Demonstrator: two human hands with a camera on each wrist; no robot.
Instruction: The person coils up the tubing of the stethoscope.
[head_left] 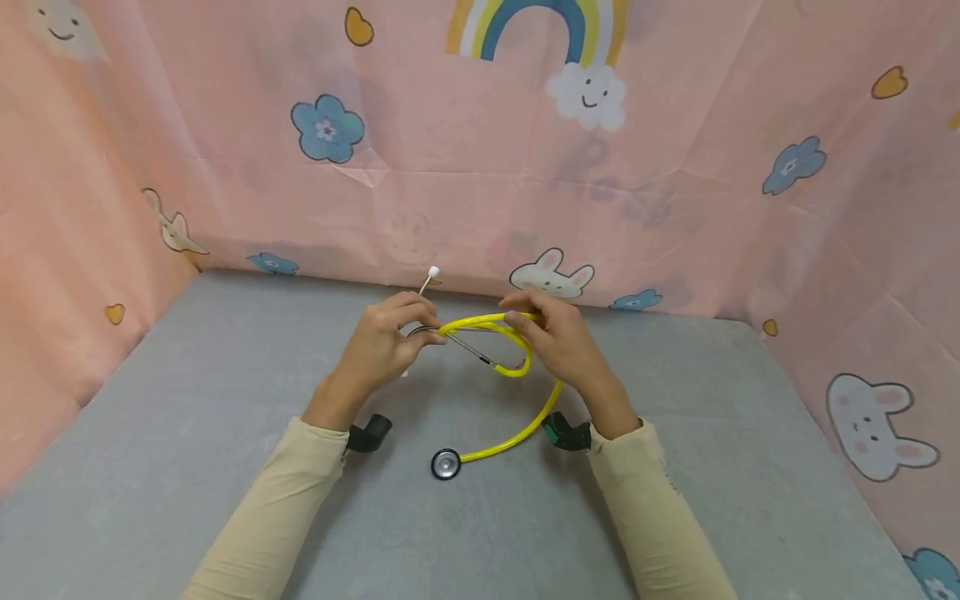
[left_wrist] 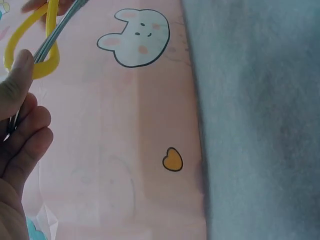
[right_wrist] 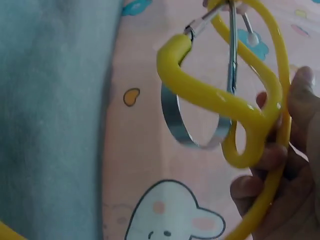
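A yellow stethoscope (head_left: 517,437) is held up above the grey table by both hands. My left hand (head_left: 390,337) pinches its metal ear tubes together with a bend of the yellow tubing; in the left wrist view the thumb (left_wrist: 17,80) presses on them. One white ear tip (head_left: 433,272) sticks up beyond these fingers. My right hand (head_left: 562,337) holds the looped tubing between thumb and fingers. In the right wrist view the Y-joint of the tubing (right_wrist: 252,120) lies at the fingers, beside the curved metal spring (right_wrist: 175,120). The round chest piece (head_left: 446,464) hangs at the tube's lower end.
The grey tabletop (head_left: 187,467) spreads around and below both hands. A pink printed cloth (head_left: 420,108) walls it in at the back and both sides. Black wrist devices (head_left: 371,433) stick out inward from the cuffs.
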